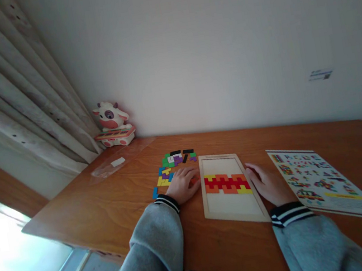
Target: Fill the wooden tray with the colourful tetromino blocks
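Note:
On the table lies a wooden tray puzzle board (234,213). A band of red, orange and yellow puzzle pieces (226,184) fills its middle. My left hand (182,185) rests just left of the board, fingers apart, over an orange-red piece (195,179) that shows between finger and thumb; whether they grip it is hard to see. Loose pieces in several colours, among them a yellow piece (162,182) and a blue piece (155,193), lie beside and beyond this hand. My right hand (268,184) lies at the board's right edge with its fingers loosely extended, holding nothing visible.
A printed pattern sheet (325,181) lies to the right. At the back left sits a toy cow with a keyboard (113,124), with a clear plastic bag (105,169) in front of it. A curtain (15,88) hangs at the left, and a wall (208,48) stands behind the table.

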Tool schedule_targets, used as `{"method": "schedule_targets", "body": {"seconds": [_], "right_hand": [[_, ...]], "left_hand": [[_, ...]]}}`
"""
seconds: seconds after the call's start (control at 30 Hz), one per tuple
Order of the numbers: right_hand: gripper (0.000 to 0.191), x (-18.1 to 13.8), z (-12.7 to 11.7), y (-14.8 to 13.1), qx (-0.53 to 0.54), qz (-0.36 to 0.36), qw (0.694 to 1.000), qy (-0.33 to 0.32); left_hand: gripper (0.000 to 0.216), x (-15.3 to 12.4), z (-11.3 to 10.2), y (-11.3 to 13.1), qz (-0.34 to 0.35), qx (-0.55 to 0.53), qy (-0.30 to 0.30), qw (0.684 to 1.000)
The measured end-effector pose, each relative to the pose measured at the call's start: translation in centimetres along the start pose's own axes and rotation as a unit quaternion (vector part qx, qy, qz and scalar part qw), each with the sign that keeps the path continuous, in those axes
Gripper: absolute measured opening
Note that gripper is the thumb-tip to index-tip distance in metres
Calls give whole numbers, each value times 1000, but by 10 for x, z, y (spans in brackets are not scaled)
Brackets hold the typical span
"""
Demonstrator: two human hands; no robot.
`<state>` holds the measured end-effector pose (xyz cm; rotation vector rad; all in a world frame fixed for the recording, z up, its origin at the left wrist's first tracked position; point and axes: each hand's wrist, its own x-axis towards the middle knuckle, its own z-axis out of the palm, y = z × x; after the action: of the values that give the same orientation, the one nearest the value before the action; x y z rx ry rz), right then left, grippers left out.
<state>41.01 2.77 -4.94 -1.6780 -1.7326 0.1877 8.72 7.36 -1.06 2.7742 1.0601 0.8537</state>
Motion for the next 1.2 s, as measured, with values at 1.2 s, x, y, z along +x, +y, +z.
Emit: {"method": "schedule_targets", "body": {"seconds": [1.2], "right_hand": [[49,-33,-10,23,-42,-2,999,26]], "left_hand": [[68,-35,-27,-56,-213,56,31,975]]}}
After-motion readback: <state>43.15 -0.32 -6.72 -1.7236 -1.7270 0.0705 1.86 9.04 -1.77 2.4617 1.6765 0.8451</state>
